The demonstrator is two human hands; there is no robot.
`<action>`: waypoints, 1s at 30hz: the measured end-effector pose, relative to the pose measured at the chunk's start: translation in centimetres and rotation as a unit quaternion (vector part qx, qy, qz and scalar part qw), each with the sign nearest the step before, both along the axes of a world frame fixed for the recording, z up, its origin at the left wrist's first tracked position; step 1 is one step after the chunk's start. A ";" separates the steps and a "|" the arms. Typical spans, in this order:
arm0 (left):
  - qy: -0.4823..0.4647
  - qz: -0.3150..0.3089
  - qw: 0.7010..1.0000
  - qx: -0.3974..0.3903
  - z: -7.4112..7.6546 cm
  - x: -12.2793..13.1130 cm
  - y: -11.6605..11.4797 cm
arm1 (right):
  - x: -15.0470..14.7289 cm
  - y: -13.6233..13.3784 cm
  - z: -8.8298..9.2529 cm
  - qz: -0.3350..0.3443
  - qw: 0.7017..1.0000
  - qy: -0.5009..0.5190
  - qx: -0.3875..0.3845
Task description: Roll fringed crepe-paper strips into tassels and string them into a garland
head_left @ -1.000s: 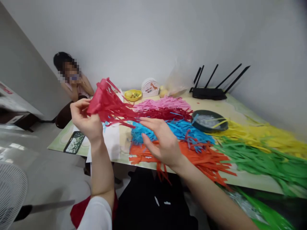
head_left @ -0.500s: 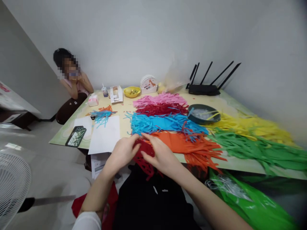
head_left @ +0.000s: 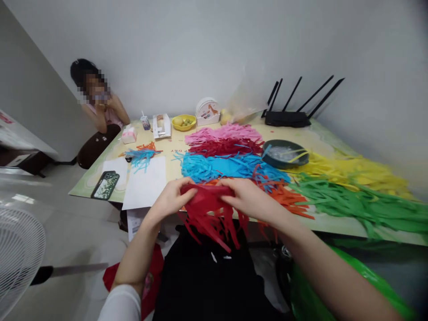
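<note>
Between my two hands a piece of red fringed paper (head_left: 209,203) is stretched, its cut strips hanging down over the table's front edge and my lap. My left hand (head_left: 177,196) pinches its left end, thumb on top. At the other end my right hand (head_left: 236,194) grips it with the fingers closed. Just behind lies orange fringed paper (head_left: 290,200), partly hidden by my right hand and arm. Farther back are rows of blue fringed paper (head_left: 220,166), dark red fringed paper (head_left: 224,147) and pink fringed paper (head_left: 224,133).
Green fringed paper (head_left: 361,203) and yellow fringed paper (head_left: 361,174) spread to the right, beside a dark bowl (head_left: 302,161). A black router (head_left: 287,119) stands behind. At left are a phone (head_left: 106,185), white paper (head_left: 147,185), a fan (head_left: 20,249) and a seated person (head_left: 105,113).
My hands have moved apart, my right hand shifting right. The red fringed paper, bunched up before, is now spread wide between them. The view has shifted slightly.
</note>
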State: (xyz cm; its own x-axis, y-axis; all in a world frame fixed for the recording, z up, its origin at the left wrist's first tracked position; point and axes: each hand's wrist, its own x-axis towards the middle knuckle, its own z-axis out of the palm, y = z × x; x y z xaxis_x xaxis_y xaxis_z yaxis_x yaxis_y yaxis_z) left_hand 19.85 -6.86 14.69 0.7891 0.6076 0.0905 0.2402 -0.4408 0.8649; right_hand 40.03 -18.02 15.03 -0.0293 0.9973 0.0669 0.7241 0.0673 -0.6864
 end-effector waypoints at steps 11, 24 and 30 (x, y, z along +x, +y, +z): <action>-0.072 -0.041 0.981 -0.175 -1.7 2.3 1.8 | 2.9 -0.5 0.0 -0.040 0.986 0.154 0.048; -0.090 -0.074 0.978 -0.172 -1.8 0.3 2.5 | 3.9 -0.7 -1.4 0.043 0.979 0.182 0.078; 0.037 -0.220 0.972 -0.067 0.9 -1.1 3.6 | 4.2 -0.9 -0.1 0.120 0.986 0.086 0.077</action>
